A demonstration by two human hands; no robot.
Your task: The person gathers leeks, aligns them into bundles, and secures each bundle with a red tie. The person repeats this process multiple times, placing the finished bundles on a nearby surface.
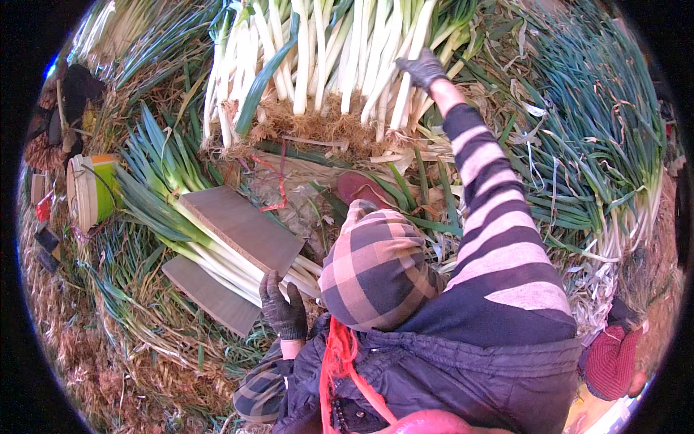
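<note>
My gloved right hand (423, 68) reaches far forward, its fingers around the white shank of a long green onion (404, 100) at the right end of a large heap. The heap's white stalks (303, 59) lie side by side with rootlets (331, 122) towards me. My gloved left hand (284, 308) is at my left side, thumb and fingers apart, fingertips by the near corner of a brown board (244, 222). A second brown board (211, 293) lies opposite. Between them rests a bunch of green onions (217, 255), leaves pointing away to the left; my knee hides part of its root end.
A green and white bucket (92, 190) lies at the left. More green onions (585, 125) are piled at the right. Red plastic twine (279, 184) lies near my shoe (360, 187). A person in a maroon knit hat (612, 361) is at the lower right.
</note>
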